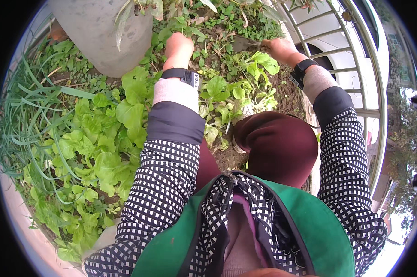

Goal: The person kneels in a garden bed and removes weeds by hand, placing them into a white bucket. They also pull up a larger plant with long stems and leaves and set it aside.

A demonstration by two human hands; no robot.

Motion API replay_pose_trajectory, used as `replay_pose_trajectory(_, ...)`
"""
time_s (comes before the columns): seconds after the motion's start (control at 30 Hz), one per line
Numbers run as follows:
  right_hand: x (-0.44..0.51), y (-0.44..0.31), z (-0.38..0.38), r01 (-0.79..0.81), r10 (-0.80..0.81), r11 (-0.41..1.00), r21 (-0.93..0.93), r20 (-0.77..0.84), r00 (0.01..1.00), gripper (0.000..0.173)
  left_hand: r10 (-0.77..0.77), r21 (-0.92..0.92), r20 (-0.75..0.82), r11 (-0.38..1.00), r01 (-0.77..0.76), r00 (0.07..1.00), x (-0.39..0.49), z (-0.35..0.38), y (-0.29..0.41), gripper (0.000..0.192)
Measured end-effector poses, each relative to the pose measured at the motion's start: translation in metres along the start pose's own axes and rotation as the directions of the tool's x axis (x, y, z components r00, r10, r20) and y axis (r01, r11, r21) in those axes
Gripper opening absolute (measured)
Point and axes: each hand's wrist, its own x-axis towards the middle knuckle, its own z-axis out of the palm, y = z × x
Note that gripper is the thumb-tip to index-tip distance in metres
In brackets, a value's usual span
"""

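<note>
Both my arms reach forward over a planted garden bed. My left hand [179, 46] is closed among low green weeds [180, 25] beside the large grey container; thin stems rise at its fingers. My right hand [281, 49] grips the end of a flat, dark metal tool blade [244, 44], which lies low over the soil and points left; its handle is hidden in the hand. Just below the blade stands a leafy green plant [264, 63]. Further loose-looking, partly wilted leafy greens [225, 104] lie between my forearms, in front of my knee.
A big grey container [115, 38] stands at the upper left. Lettuce-like greens [108, 166] and long green onion-like leaves [32, 114] fill the left side. A metal railing [359, 62] runs along the right, with a white vehicle [336, 38] behind it. My bent knee [277, 145] is near the bed.
</note>
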Motion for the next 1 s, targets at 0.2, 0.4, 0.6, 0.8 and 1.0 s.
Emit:
replay_pose_trajectory(0.2,0.039,-0.020,0.039,0.067,-0.070,0.994,0.088,0.036,0.997,0.020,-0.056,0.087,0.005,0.995,0.055,0.998,0.011,0.013,-0.012,0.035)
replay_pose_trajectory(0.4,0.102,-0.041,0.071,0.229,-0.234,0.952,0.203,-0.002,0.972,0.026,-0.118,0.229,-0.018,0.966,0.119,0.993,0.031,0.026,-0.042,0.028)
replay_pose_trajectory(0.6,0.161,-0.058,0.115,0.438,-0.424,0.855,0.278,-0.110,0.899,0.028,-0.096,0.266,-0.084,0.957,0.115,0.992,0.050,0.033,-0.072,0.024)
replay_pose_trajectory(0.8,0.193,-0.070,0.179,0.600,-0.442,0.526,0.603,-0.409,0.799,0.024,-0.110,0.164,-0.077,0.979,0.122,0.991,0.055,0.089,-0.073,0.023)
replay_pose_trajectory(1.0,0.209,-0.060,0.184,0.567,-0.457,0.536,0.626,-0.350,0.818,0.033,0.047,0.346,0.075,0.936,-0.070,0.996,0.076,0.156,-0.073,0.038)
